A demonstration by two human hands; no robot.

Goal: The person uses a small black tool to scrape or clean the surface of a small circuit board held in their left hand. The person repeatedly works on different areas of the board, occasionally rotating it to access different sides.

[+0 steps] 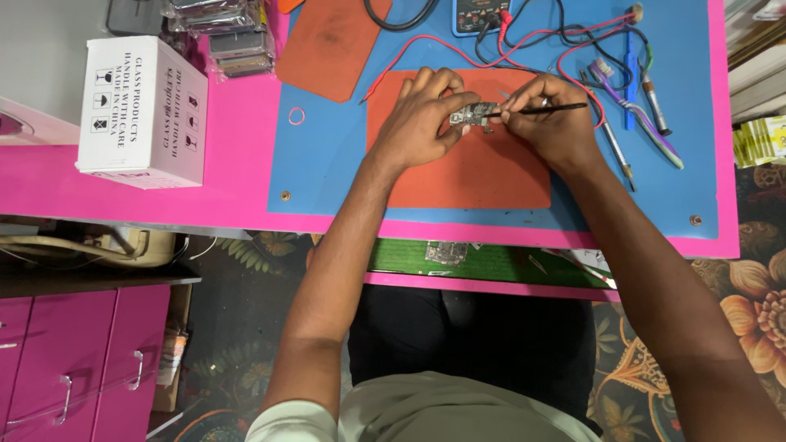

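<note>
I see both of my arms bare from the short sleeves down, with no watch, ring or glove on my left hand (422, 115) or my right hand (550, 119). My shirt is a pale grey-green with short sleeves, and dark trousers cover my lap.

On the bench (246, 196) lay a large mat (327, 164), and on it a smaller pad (467, 176). Over that pad's far edge the left hand (422, 115) held a small circuit board (473, 116), with the right hand (548, 123) touching it from three o'clock, gripping a thin tool (557, 107). A second pad (327, 41) lay at eleven o'clock from the board. A meter (479, 15) sat at twelve o'clock, its leads (565, 49) trailing toward the hands. Brushes (634, 110) lay at three o'clock. A cardboard box (143, 110) stood well apart at nine o'clock, off the mat.
</note>
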